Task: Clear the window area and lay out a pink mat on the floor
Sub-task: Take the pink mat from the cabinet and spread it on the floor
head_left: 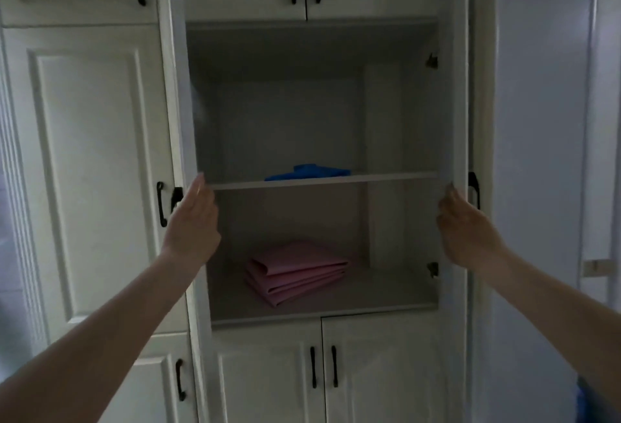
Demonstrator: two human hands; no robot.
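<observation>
A folded pink mat [297, 271] lies on the lower shelf of an open white cupboard [322, 310], left of the shelf's middle. My left hand [195, 221] rests with straight fingers against the inner edge of the left door [179, 103], beside its black handle. My right hand [465, 227] touches the inner edge of the right door [458, 103] at about the same height, fingers pointing up. Both hands are above the mat and apart from it. Neither holds anything.
A blue cloth-like thing [307, 172] lies on the upper shelf [386, 178]. A white box or panel [384, 187] stands at the compartment's right back. Closed white doors with black handles surround the opening, and a pale wall is on the right.
</observation>
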